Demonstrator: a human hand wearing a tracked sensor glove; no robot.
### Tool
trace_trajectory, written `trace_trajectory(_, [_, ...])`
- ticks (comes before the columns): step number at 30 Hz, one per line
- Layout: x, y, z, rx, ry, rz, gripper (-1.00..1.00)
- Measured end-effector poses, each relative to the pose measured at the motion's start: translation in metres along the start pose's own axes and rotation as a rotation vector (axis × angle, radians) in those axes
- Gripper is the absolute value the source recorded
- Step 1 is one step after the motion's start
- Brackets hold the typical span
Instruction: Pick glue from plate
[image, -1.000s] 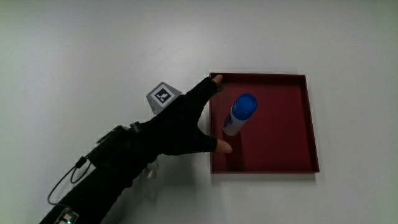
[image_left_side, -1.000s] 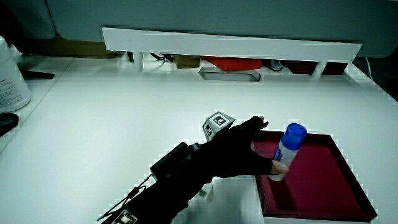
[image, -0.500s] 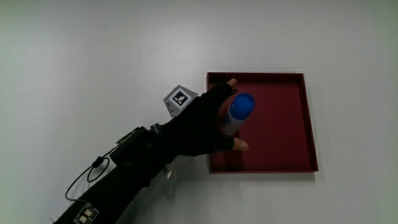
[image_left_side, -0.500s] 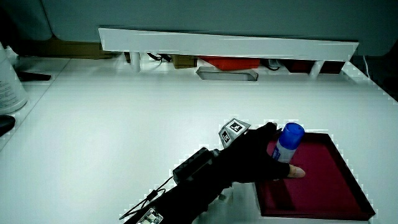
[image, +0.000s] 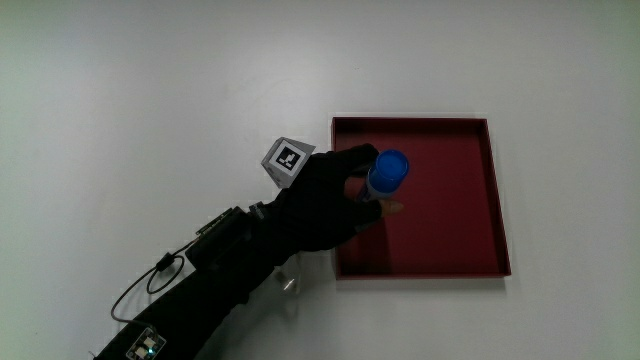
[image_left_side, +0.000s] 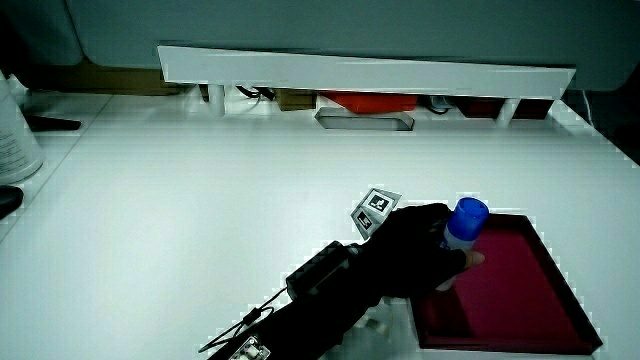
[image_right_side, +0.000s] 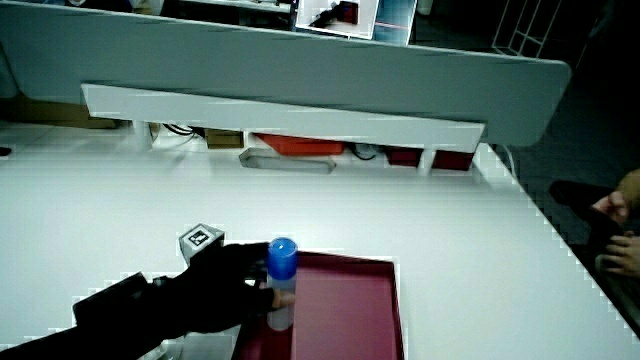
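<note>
Since a second ago the hand (image: 325, 200) has come in over the plate's rim and wrapped its fingers around the glue (image: 385, 178), where before they were spread open just short of it; the glue itself stands on the same spot.

Largest is the white table (image: 150, 90), which carries everything. On it lies the plate (image: 440, 262), a square dark red tray with a low wall; in both side views (image_left_side: 520, 320) (image_right_side: 350, 310) it sits close to the table's near edge. The forearm (image: 215, 280) in black reaches from the person's side to the grip, with a thin cable looping beside it on the table.

At the grip, the fingers are clamped on the glue's white body, and a bare fingertip shows past the tube in the main view. The glue stands upright inside the plate, near the wall that the hand crosses, its blue cap above the fingers in both side views (image_left_side: 467, 214) (image_right_side: 281, 253). Whether its base touches the plate floor cannot be told. The patterned cube (image: 288, 158) sits on the back of the hand, just outside the plate.
</note>
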Motion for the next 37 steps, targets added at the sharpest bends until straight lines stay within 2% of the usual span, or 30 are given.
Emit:
trace_trajectory(2, [0.000,-0.001,0.001,0.035,-0.011,-0.009,0.06])
trace_trajectory(3, [0.000,-0.001,0.002,0.062,0.003,-0.016,0.11])
trace_trajectory(5, [0.001,-0.002,0.003,0.087,0.002,0.006,0.22])
trace_trajectory(6, [0.000,-0.002,0.003,0.103,0.003,-0.012,0.28])
trace_trajectory(9, [0.002,-0.003,0.002,0.137,0.017,-0.013,0.44])
trace_trajectory(10, [0.004,-0.004,0.003,0.140,0.012,0.000,0.50])
trace_trajectory(11, [0.003,-0.004,0.002,0.151,0.016,-0.017,0.56])
trace_trajectory(12, [0.002,-0.004,0.002,0.157,0.037,-0.008,0.61])
trace_trajectory(15, [0.002,-0.006,0.001,0.163,0.010,-0.007,0.78])
trace_trajectory(17, [0.001,-0.006,0.001,0.174,0.018,-0.033,0.89])
trace_trajectory(18, [0.002,-0.007,0.000,0.177,0.016,-0.014,0.94])
trace_trajectory(19, [0.001,-0.007,0.001,0.181,0.025,-0.019,1.00])
trace_trajectory(20, [0.000,-0.008,0.001,0.183,0.007,-0.010,1.00])
trace_trajectory(21, [0.000,-0.008,0.001,0.188,0.014,-0.028,1.00])
trace_trajectory(24, [0.004,-0.009,0.003,0.188,-0.001,-0.024,1.00])
trace_trajectory(27, [0.010,-0.011,0.007,0.204,0.002,-0.074,1.00])
trace_trajectory(28, [0.012,-0.011,0.008,0.200,-0.029,-0.068,1.00])
trace_trajectory(29, [0.014,-0.012,0.010,0.202,-0.027,-0.080,1.00])
trace_trajectory(30, [0.017,-0.013,0.012,0.203,-0.051,-0.094,1.00])
trace_trajectory(32, [0.025,-0.016,0.019,0.212,-0.038,-0.091,1.00])
trace_trajectory(37, [0.036,-0.024,0.035,0.231,-0.082,-0.115,1.00])
